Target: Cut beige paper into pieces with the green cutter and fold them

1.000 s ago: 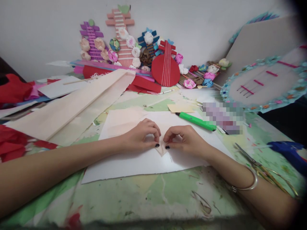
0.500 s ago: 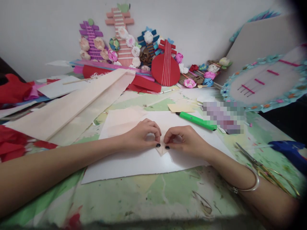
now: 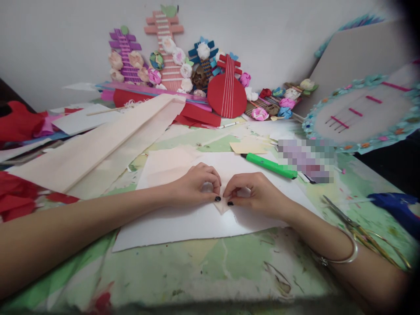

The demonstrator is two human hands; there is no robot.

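Observation:
A small piece of cream crepe-like paper [image 3: 223, 207] comes to a point toward me on a white sheet [image 3: 170, 225]. My left hand [image 3: 200, 183] pinches its left side, thumb and fingertips closed. From the other side my right hand [image 3: 252, 190] pinches the same paper, its fingertips almost meeting the left ones. Most of the small paper is hidden behind the fingers. Pale cream paper [image 3: 167, 164] lies flat on the white sheet behind my left hand. Beyond my right hand, a green utility knife [image 3: 271, 166] rests across the sheet's far edge.
Scissors [image 3: 348, 223] and a blue glue gun [image 3: 395, 208] lie at the right. A long folded cream paper [image 3: 98, 146] stretches across the left. Paper lutes with flowers, one of them red [image 3: 226, 96], line the wall. A round decorated piece [image 3: 364, 116] stands at the right.
Both hands stay pinched on the small paper. The fingertips have shifted very slightly; the left thumb is a touch further right. Everything else looks the same.

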